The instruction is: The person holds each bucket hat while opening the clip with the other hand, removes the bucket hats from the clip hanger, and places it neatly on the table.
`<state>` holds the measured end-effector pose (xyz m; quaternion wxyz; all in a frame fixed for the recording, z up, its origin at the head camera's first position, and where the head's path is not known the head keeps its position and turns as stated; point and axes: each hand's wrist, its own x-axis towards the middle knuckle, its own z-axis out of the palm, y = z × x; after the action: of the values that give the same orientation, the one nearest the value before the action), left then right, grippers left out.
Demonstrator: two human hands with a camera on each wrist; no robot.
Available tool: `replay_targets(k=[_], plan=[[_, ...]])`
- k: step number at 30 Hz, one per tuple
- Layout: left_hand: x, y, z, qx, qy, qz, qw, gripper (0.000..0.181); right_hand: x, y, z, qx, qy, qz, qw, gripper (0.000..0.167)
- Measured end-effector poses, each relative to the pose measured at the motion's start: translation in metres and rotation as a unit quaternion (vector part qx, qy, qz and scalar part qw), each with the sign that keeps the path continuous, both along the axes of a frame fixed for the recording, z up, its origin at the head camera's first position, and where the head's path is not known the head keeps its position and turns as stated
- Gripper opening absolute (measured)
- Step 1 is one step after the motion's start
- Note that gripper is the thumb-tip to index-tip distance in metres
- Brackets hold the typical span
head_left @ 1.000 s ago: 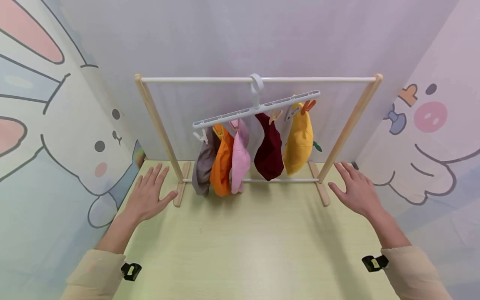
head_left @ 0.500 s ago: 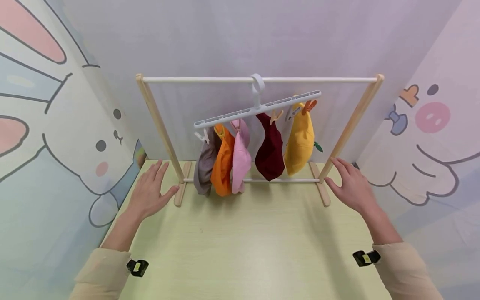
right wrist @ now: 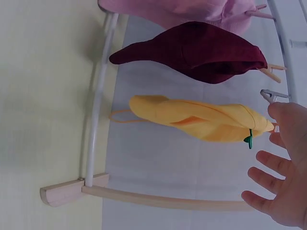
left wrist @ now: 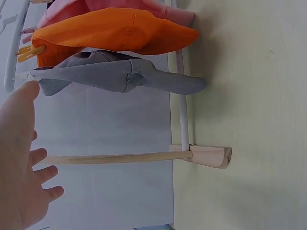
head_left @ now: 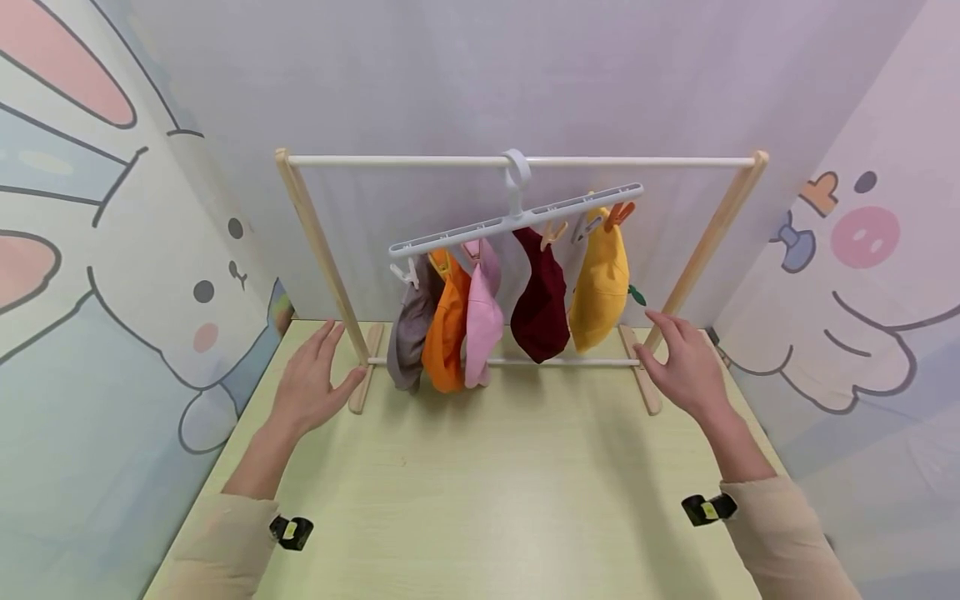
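Left hand (head_left: pixel 311 379) and right hand (head_left: pixel 684 364) spread empty fingers. The yellow cap (head_left: pixel 600 292), at the right's ten o'clock, seems light, floppy; pinch below its orange clothespin (head_left: pixel 619 214).

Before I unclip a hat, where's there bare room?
Bare table in front of the rack, between left forearm and right forearm. Likely passable: between left post and gray hat. Crowded: gray hat, orange hat and pink hat hang bunched.

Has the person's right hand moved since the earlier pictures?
Yes, inward. In the head view, the right hand was just outside the rack's right post; now its thumb and fingers overlap that post.
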<state>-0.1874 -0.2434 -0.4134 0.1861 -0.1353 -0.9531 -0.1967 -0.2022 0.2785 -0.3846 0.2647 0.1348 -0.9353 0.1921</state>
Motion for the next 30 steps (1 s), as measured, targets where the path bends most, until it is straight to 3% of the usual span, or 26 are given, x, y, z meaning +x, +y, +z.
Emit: replay_targets(k=[8,15,30], plan=[[-0.004,0.005,-0.001,0.026,0.009,0.005,0.9996,0.07,-0.004,-0.011,0.005,-0.018,-0.007,0.004,0.9998,0.049],[-0.007,0.011,-0.005,0.057,-0.005,0.007,0.9984,0.069,-0.008,-0.021,0.008,-0.035,-0.021,0.008,0.9991,0.047],[-0.01,0.026,-0.011,0.094,-0.007,0.01,0.9955,0.063,-0.014,-0.045,0.011,-0.061,0.019,0.027,0.9976,0.042]])
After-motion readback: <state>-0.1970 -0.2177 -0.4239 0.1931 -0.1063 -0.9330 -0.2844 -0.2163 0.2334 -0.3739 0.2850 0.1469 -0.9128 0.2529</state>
